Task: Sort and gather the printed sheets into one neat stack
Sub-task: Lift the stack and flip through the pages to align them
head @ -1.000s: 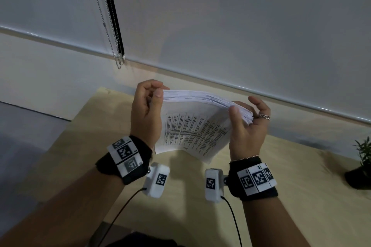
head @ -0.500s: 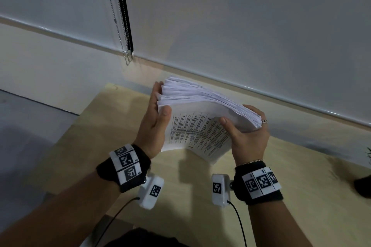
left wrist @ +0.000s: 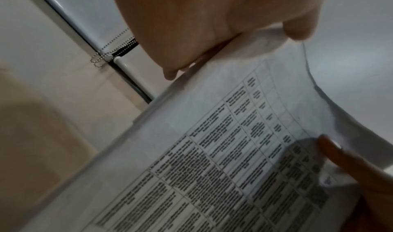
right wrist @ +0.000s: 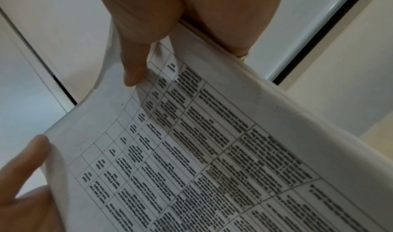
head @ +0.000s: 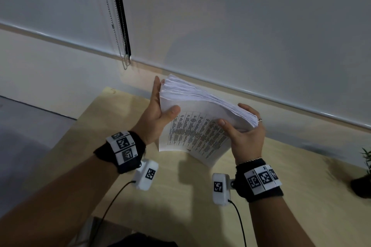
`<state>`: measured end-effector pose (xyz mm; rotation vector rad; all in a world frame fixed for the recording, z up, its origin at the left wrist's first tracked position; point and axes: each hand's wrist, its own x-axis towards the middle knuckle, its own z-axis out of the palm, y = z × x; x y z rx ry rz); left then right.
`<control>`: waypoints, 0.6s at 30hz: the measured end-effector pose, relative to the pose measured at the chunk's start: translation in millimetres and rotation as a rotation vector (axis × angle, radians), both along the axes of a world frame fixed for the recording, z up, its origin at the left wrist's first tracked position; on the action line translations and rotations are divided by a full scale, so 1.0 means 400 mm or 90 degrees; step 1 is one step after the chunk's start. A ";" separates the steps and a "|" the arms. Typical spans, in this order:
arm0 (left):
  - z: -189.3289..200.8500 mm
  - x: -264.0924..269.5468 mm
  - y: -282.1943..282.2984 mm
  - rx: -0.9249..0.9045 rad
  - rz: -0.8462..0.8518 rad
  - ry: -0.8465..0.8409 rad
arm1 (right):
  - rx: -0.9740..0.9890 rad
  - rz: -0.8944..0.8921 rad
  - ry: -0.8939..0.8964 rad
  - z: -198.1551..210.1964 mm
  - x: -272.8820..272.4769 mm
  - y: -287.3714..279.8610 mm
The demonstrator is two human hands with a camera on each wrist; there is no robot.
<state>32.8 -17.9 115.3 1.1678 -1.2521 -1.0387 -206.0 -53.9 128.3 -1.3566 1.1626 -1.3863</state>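
Observation:
A thick stack of printed sheets (head: 196,126) hangs in the air above the wooden table (head: 180,206), its top face carrying a table of black text. My left hand (head: 158,112) holds the stack's left edge, thumb on the printed face, fingers flat behind. My right hand (head: 243,126) grips the right edge, thumb on top, fingers wrapped behind. The stack bows upward between them, and its far edges are fanned unevenly. In the left wrist view the printed page (left wrist: 223,160) fills the frame under my left hand (left wrist: 212,33). The right wrist view shows the same printed page (right wrist: 212,151) below my right hand (right wrist: 170,25).
A small dark potted plant (head: 363,178) stands at the table's right edge. A window blind with a bead chain (head: 120,46) hangs behind the table. The table's left edge (head: 84,118) drops off to grey floor.
The left hand has slid from pinching the top corner to holding the left edge with fingers flat behind. The stack has been raised and squared closer together.

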 end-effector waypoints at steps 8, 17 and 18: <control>0.008 -0.037 0.024 -0.080 0.090 -0.107 | 0.001 -0.025 0.001 -0.008 -0.017 0.004; 0.031 -0.088 0.043 -0.090 0.166 -0.021 | -0.094 -0.166 -0.016 0.046 0.032 0.027; 0.035 -0.088 0.042 -0.087 0.183 -0.007 | -0.096 -0.177 -0.009 0.047 0.033 0.026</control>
